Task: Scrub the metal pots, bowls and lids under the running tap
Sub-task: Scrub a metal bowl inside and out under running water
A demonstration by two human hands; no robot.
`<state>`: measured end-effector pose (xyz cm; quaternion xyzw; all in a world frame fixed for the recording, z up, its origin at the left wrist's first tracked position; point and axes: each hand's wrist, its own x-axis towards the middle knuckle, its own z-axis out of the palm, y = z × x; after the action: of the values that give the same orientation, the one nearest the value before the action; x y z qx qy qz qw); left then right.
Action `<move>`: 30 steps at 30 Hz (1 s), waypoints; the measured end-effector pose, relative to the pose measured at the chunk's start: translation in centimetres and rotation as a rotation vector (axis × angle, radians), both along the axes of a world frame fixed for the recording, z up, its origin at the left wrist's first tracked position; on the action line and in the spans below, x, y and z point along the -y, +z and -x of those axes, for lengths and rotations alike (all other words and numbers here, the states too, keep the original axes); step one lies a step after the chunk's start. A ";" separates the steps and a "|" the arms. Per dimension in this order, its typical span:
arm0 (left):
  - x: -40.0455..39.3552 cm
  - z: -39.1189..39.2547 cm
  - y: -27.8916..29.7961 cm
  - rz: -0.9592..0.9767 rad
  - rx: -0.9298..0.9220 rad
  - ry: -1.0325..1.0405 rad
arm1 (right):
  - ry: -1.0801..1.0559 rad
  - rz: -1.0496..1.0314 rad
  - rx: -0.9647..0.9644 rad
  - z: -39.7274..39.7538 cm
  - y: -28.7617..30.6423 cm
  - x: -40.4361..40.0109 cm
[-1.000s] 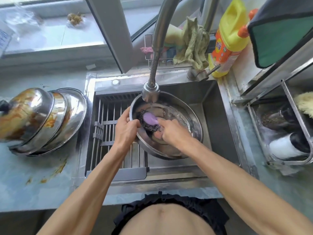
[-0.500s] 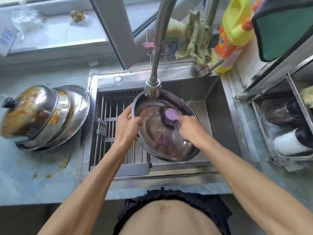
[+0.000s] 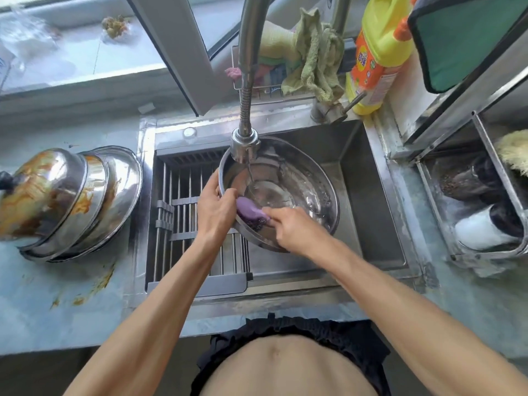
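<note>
A steel bowl (image 3: 311, 181) sits tilted in the sink under the tap head (image 3: 245, 144), and a thin stream of water falls into it. My left hand (image 3: 214, 208) grips the bowl's left rim. My right hand (image 3: 294, 228) holds a purple-handled scrubber (image 3: 250, 211) with dark wire wool, pressed against the bowl's near-left inner wall. On the counter to the left lies a stack of dirty steel lids and bowls (image 3: 71, 201), smeared with orange sauce.
A drying rack (image 3: 185, 230) fills the sink's left half. A yellow detergent bottle (image 3: 377, 50) and green cloths (image 3: 314, 58) stand behind the sink (image 3: 371, 195). A steel tray (image 3: 485, 201) of utensils is at the right. Sauce stains mark the counter (image 3: 85, 284).
My right hand has swept the scrubber from the bowl's far middle down to its near-left wall, beside my left hand. The left hand keeps its hold on the rim.
</note>
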<state>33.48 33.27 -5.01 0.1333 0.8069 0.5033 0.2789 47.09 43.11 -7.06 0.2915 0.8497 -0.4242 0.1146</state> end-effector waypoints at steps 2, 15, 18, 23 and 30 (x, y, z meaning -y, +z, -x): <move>0.4 -0.3 0.4 -0.008 -0.008 -0.025 | -0.040 -0.077 0.110 -0.6 -1.0 -2.6; 0.0 -0.1 -1.1 0.039 -0.148 0.016 | -0.035 0.120 0.183 -1.6 -1.3 -0.5; -0.5 -0.7 -1.4 0.036 -0.160 0.042 | -0.065 0.194 0.021 -0.5 -0.4 0.8; -0.9 -1.7 -1.0 0.038 -0.162 -0.039 | -0.199 0.057 -0.136 2.2 -1.6 -1.2; 0.2 -1.0 -0.2 -0.102 -0.093 -0.040 | -0.147 -0.350 0.163 0.4 -3.3 -6.7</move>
<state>34.51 33.03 -5.17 0.1868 0.7896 0.5313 0.2438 46.66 49.80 -10.35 0.4016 0.8747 -0.2524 0.0993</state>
